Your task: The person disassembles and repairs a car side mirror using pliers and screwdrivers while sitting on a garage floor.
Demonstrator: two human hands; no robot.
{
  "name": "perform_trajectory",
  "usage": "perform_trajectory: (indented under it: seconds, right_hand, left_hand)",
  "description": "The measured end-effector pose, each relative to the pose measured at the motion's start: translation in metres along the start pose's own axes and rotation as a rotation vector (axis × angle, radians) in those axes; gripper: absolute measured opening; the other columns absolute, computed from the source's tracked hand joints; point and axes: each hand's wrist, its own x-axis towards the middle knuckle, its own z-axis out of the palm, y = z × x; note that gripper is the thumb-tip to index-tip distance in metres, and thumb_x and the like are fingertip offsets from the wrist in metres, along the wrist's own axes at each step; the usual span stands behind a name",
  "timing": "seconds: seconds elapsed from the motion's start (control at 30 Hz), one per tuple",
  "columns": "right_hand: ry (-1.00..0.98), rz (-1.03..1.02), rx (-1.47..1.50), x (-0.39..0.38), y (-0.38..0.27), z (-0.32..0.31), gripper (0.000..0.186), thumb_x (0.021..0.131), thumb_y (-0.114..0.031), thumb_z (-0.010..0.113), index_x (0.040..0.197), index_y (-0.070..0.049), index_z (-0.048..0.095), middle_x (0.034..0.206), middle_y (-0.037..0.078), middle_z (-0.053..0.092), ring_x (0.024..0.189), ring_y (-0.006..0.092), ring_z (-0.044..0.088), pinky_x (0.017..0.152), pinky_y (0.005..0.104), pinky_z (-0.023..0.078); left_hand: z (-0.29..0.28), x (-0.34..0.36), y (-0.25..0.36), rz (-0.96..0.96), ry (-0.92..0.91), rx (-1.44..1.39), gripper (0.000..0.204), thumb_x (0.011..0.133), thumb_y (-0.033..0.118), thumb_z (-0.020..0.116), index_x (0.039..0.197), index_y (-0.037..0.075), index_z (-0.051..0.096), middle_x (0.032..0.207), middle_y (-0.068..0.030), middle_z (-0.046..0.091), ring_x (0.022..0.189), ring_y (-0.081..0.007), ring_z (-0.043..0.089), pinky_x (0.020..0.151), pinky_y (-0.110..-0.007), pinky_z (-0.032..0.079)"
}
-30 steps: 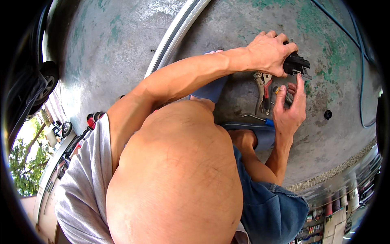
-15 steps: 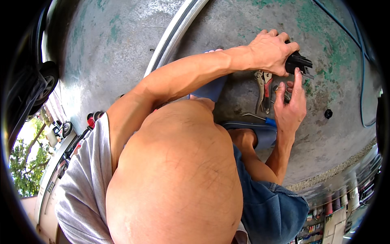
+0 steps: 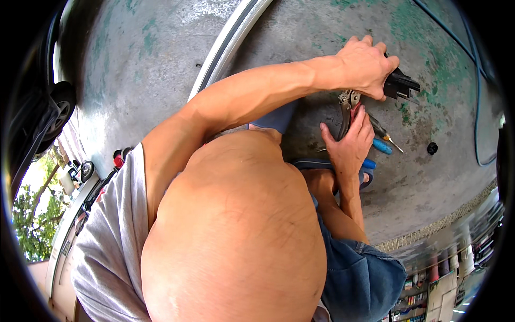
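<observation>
My left hand (image 3: pixel 367 67) is closed around a black plastic part (image 3: pixel 401 85), held over the concrete floor at the upper right. From its end juts a thin, flat piece. Nearer to me, my right hand (image 3: pixel 352 139) is open, fingers stretched forward and thumb spread apart. It lies over locking pliers (image 3: pixel 345 115) with a red lever; the fingers touch or nearly touch them, and their lower part is hidden. Right beside it are a screwdriver (image 3: pixel 396 144), a blue tool handle (image 3: pixel 382 146) and another blue handle (image 3: pixel 369 163) partly behind my wrist.
A small black round piece (image 3: pixel 432 148) lies on the floor to the right. A blue hose (image 3: pixel 478 107) runs along the far right. A long pale curved strip (image 3: pixel 222 51) crosses the floor beyond my left arm. A dark vehicle's wheel (image 3: pixel 63 110) shows at the left.
My right hand has left the black part and moved down to the locking pliers. My left hand has shifted slightly right with the part. The screwdriver by the pliers is now uncovered.
</observation>
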Motion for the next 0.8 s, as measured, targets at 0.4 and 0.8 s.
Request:
perform_trajectory:
  seconds: [0.4,0.8]
  right_hand:
    - [-0.011,0.129,0.056,0.013,0.021,0.01,0.079,0.071,0.001,0.065,0.147,-0.006,0.047,0.111,0.019,0.057,0.104,0.0378,0.057,0.093,0.0463,0.046]
    - [-0.456,0.29,0.617,0.024,0.014,-0.098,0.064,0.074,0.005,0.059,0.138,0.0,0.057,0.101,0.013,0.059,0.088,0.0238,0.061,0.083,0.0308,0.049]
  left_hand:
    - [-0.008,0.016,-0.005,-0.027,-0.035,0.01,0.073,0.065,0.058,0.083,0.115,0.007,0.068,0.105,-0.0205,0.07,0.102,-0.0441,0.067,0.085,-0.05,0.057]
    - [-0.028,-0.006,-0.044,-0.168,-0.499,-0.886,0.101,0.066,0.038,0.089,0.145,-0.01,0.046,0.132,-0.0244,0.062,0.12,-0.0301,0.06,0.104,-0.035,0.045]
